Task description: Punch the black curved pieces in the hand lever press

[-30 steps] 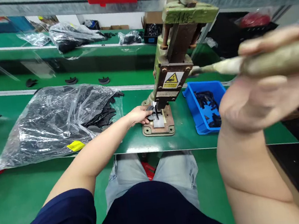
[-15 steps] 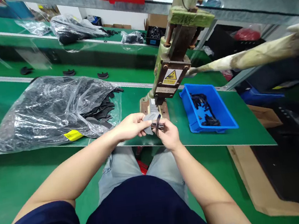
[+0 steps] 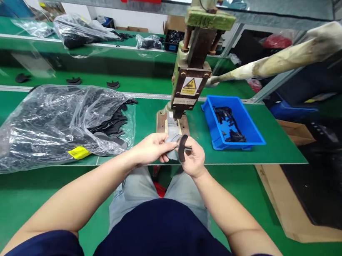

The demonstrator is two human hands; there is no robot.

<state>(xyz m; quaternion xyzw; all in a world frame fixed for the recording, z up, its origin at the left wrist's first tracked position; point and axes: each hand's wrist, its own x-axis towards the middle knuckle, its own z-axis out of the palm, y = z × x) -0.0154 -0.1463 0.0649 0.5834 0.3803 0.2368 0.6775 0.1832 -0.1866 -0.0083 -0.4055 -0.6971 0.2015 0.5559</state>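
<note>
Pinching a black curved strip (image 3: 180, 147) in the right hand (image 3: 194, 160), grip closed around it, keeping it roughly upright just over the near edge of the green bench (image 3: 274, 148). Meeting it with the left hand (image 3: 153, 147), grip pinched shut on a grey flat piece (image 3: 171, 141) touching the strip. All of this right in front of a manual press (image 3: 190, 83), padded lever (image 3: 282, 61) sticking out to the right, no hand on it. Just right of the press base: a blue bin (image 3: 239, 146) with a few black bits inside. Off to the left: a big clear plastic bag (image 3: 47, 123) stuffed with black parts, some spilling out onto the bench, yellow label (image 3: 79, 152) near the front edge.
</note>
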